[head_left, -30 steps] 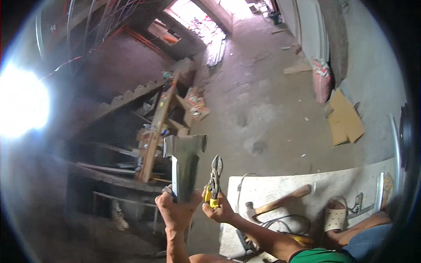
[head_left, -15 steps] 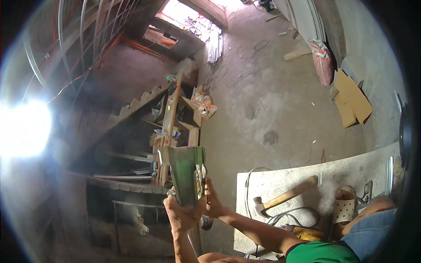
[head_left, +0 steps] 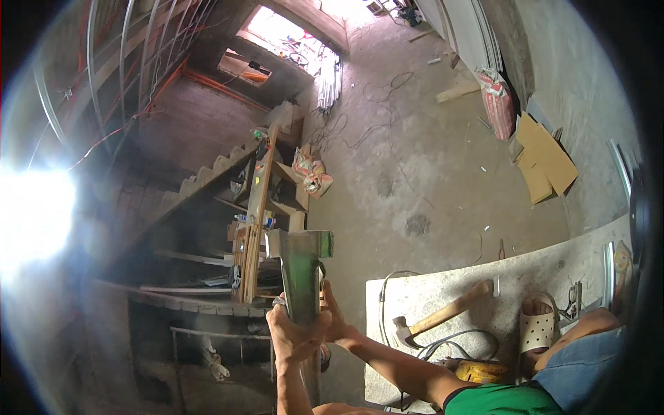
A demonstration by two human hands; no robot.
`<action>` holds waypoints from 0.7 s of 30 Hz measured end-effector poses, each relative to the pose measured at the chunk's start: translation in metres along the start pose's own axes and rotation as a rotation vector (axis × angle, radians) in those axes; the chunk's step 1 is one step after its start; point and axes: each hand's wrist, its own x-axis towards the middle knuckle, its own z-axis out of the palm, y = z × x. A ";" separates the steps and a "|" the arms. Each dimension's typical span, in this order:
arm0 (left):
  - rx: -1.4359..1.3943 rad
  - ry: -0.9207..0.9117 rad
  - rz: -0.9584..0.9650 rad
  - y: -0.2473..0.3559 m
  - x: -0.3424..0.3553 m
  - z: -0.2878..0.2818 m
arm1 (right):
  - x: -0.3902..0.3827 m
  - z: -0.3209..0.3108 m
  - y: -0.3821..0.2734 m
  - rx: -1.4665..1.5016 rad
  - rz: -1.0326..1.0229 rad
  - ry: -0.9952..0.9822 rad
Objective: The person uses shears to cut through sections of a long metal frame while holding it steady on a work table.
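Observation:
A metal channel, tinted green on its inner face, stands lengthwise in front of me. At its far end short flaps spread out to both sides. My left hand wraps round its near end, thumb across it. My right hand is closed beside the channel's right edge. A plier-like hand tool shows in part there, mostly hidden behind the channel. To the right, a claw hammer with a wooden handle lies on a pale board.
On the board are a dark cable, a yellow power tool and my foot in a cream clog. Wooden shelving stands ahead left. Cardboard and a red-and-white sack lie along the right wall. A bright lamp glares at left.
The channel has turned so its inner face and both end flaps show more squarely. The plier-like tool, plainer before along its right edge, is now mostly hidden. The whole view has shifted slightly.

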 end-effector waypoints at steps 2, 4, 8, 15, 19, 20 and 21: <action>-0.017 -0.024 -0.014 -0.005 0.000 0.002 | 0.001 0.001 0.001 0.003 -0.007 0.003; -0.034 -0.049 -0.030 -0.006 0.001 0.004 | 0.002 0.001 0.004 0.015 -0.005 0.012; -0.104 -0.052 -0.015 -0.007 0.004 0.009 | 0.001 0.004 0.006 0.078 0.023 0.042; -0.257 -0.094 0.020 -0.036 0.004 0.005 | -0.003 -0.016 0.039 -0.468 -0.304 -0.081; -0.221 -0.051 0.058 -0.027 0.005 0.012 | -0.005 -0.003 0.026 0.026 -0.093 -0.044; -0.241 -0.043 0.037 -0.025 0.004 0.014 | -0.007 -0.002 0.024 0.270 0.009 0.023; -0.243 -0.048 0.038 -0.022 0.005 0.015 | -0.009 -0.004 0.030 0.265 0.009 0.027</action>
